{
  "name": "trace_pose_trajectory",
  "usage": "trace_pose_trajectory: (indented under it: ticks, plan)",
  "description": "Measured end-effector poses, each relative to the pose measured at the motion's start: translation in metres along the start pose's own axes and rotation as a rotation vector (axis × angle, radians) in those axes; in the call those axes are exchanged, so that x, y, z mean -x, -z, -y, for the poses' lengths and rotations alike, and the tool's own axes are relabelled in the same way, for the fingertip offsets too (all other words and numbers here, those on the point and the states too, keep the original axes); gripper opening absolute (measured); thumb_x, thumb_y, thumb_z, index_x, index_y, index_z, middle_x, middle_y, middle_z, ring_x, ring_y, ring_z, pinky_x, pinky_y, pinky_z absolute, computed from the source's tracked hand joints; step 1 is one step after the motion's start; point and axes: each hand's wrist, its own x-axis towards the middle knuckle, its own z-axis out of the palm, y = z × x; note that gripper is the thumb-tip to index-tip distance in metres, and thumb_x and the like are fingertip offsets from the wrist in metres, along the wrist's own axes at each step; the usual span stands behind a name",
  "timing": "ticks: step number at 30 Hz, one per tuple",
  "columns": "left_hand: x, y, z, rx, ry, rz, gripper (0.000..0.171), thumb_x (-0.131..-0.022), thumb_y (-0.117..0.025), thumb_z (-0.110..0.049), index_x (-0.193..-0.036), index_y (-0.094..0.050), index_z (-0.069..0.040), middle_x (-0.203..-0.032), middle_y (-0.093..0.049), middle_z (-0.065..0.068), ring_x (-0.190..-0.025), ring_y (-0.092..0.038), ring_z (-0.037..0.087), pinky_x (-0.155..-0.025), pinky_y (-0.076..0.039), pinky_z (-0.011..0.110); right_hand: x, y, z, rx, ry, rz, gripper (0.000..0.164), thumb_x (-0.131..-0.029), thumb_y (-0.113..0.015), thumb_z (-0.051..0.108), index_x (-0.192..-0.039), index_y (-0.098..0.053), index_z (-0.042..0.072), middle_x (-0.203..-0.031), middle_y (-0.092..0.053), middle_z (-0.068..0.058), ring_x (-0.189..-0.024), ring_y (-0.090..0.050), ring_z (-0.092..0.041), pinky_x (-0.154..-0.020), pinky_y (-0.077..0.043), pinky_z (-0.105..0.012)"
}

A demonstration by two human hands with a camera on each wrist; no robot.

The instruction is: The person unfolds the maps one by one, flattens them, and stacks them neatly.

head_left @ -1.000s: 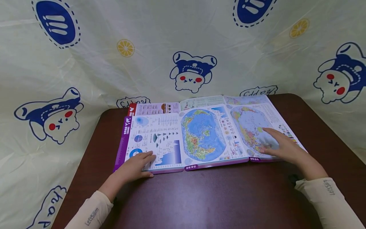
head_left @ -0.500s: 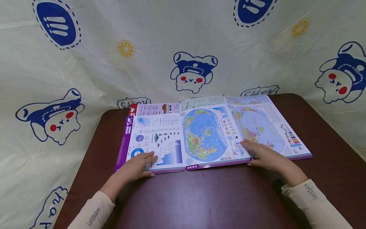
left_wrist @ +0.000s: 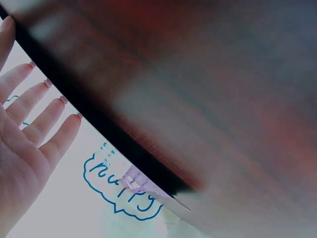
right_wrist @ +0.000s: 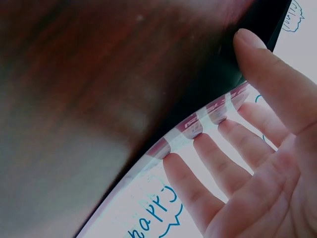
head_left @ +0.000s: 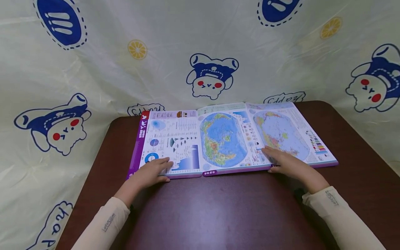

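A folding world map [head_left: 173, 149] with a purple border lies unfolded on the brown table [head_left: 225, 211]. Under its far side lies another printed sheet [head_left: 215, 109], showing a red corner at the left. My left hand [head_left: 149, 172] rests on the front of the map's left panel, fingers stretched, thumb at the front edge. The right hand [head_left: 292, 166] touches the front edge near the fold between the middle and right panels. Both wrist views show straight, spread fingers; in the right wrist view, the right hand's fingertips [right_wrist: 198, 139] meet the map's edge.
A pale curtain [head_left: 162, 76] printed with cartoon bears and orange slices hangs behind the table. The table's far corners show at the left and right. Both forearms wear cream sleeves [head_left: 106, 218].
My right hand has moved left from the right panel to the fold by the front edge. The purple-bordered map has slid away from me, covering more of the sheet behind it.
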Motion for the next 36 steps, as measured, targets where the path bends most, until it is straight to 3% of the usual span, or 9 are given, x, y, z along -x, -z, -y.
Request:
trace_pose_trajectory:
  ticks: [8, 19, 36]
  plan:
    - [-0.011, 0.005, 0.004, 0.055, 0.018, 0.012, 0.059, -0.081, -0.067, -0.03, -0.133, -0.045, -0.011, -0.137, -0.038, 0.012, -0.125, -0.034, 0.032, -0.099, -0.03, 0.045, -0.012, 0.003, -0.002, 0.014, -0.017, 0.001, 0.07, -0.077, -0.069, 0.009, -0.133, -0.032, -0.008, -0.135, -0.028, -0.033, -0.122, -0.028, -0.046, -0.096, -0.026, -0.055]
    - [-0.025, 0.007, 0.015, 0.032, 0.003, -0.007, 0.053, -0.084, -0.064, -0.026, -0.13, -0.047, -0.006, -0.135, -0.04, 0.016, -0.122, -0.037, 0.033, -0.098, -0.031, 0.047, -0.028, 0.004, -0.005, -0.039, -0.077, -0.008, 0.07, -0.079, -0.068, 0.008, -0.136, -0.029, -0.005, -0.137, -0.025, -0.031, -0.124, -0.025, -0.045, -0.098, -0.022, -0.055]
    - [-0.029, 0.008, 0.019, 0.082, 0.034, -0.001, 0.054, -0.086, -0.062, -0.025, -0.133, -0.044, -0.007, -0.137, -0.037, 0.016, -0.125, -0.033, 0.033, -0.1, -0.028, 0.047, -0.037, 0.004, -0.011, -0.063, -0.086, -0.01, 0.071, -0.079, -0.068, 0.009, -0.136, -0.028, -0.005, -0.137, -0.025, -0.031, -0.124, -0.024, -0.045, -0.099, -0.02, -0.055]
